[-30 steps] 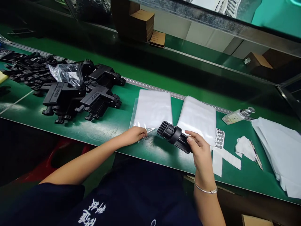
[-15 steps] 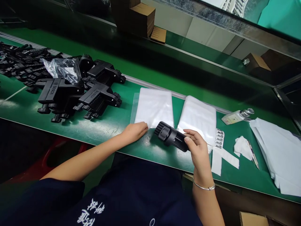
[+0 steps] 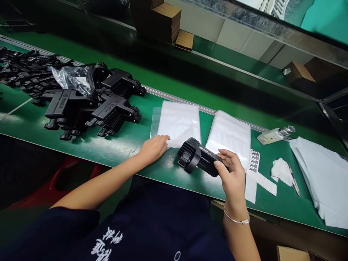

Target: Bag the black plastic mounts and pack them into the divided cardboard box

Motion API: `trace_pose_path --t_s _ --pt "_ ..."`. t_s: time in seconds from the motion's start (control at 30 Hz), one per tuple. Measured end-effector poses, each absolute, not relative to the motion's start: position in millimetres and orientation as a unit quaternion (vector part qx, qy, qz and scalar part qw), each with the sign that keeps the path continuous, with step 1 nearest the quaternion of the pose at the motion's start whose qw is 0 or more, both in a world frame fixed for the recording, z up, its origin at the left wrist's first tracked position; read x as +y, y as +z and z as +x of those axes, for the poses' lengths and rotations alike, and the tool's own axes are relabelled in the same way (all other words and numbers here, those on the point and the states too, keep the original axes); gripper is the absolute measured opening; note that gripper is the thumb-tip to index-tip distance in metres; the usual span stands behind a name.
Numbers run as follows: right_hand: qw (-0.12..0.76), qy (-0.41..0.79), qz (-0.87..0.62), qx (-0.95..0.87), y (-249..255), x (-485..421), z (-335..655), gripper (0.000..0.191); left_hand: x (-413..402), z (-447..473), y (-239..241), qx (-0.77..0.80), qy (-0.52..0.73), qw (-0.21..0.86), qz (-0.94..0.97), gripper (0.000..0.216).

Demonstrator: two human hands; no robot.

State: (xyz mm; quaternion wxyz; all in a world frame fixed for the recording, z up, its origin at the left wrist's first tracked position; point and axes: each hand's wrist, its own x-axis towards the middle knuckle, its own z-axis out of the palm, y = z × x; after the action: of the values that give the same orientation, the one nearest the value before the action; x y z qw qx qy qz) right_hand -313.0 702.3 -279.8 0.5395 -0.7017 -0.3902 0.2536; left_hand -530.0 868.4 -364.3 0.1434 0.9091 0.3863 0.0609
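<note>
My right hand [image 3: 231,167] grips the plain end of a black plastic clamp-like bracket [image 3: 199,156], thumb on the near side and fingers behind. The bracket is tilted above the table, its ribbed, knobbed end pointing left. My left hand [image 3: 154,148] rests at the lower left corner of a stack of clear plastic bags [image 3: 179,121], fingers stretched over the edge; its thumb is hidden. A second stack of plastic bags [image 3: 230,136] lies behind the right hand. Similar black brackets marked BOSCH [image 3: 61,105] stand in a group on the left.
Many small black parts [image 3: 27,72] and a crumpled clear bag [image 3: 73,78] lie at far left. To the right are a label strip [image 3: 254,161], a bottle [image 3: 274,135], crumpled tissue [image 3: 281,171], a pen [image 3: 294,181] and white sheets [image 3: 323,177]. A shelf edge [image 3: 272,32] runs overhead.
The bracket has turned in my right hand, so its knobbed end shows more from the side. My left hand has moved slightly up and left, its fingers now more stretched over the bags.
</note>
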Motion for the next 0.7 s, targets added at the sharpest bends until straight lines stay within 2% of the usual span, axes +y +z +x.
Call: trace_pose_path --t_s 0.1,0.2,0.37,0.47,0.57,0.7 --pt "0.542 0.258 -0.699 -0.389 -282 701 -311 0.037 871 -530 -361 0.378 0.065 0.201 0.901 0.03" --pt "0.549 0.268 -0.68 -0.404 -297 696 -303 0.04 874 -529 -350 0.397 0.126 0.282 0.864 0.029" --pt "0.6 0.293 -0.622 -0.409 -340 684 -286 0.059 873 -517 -338 0.361 0.165 0.401 0.825 0.026" --pt "0.621 0.291 -0.613 -0.392 -356 678 -285 0.061 872 -508 -340 0.356 0.161 0.431 0.813 0.03" --pt "0.602 0.31 -0.624 -0.39 -359 673 -287 0.055 872 -501 -339 0.347 0.16 0.444 0.811 0.035" --pt "0.577 0.328 -0.632 -0.4 -358 672 -292 0.057 870 -496 -335 0.335 0.149 0.457 0.811 0.037"
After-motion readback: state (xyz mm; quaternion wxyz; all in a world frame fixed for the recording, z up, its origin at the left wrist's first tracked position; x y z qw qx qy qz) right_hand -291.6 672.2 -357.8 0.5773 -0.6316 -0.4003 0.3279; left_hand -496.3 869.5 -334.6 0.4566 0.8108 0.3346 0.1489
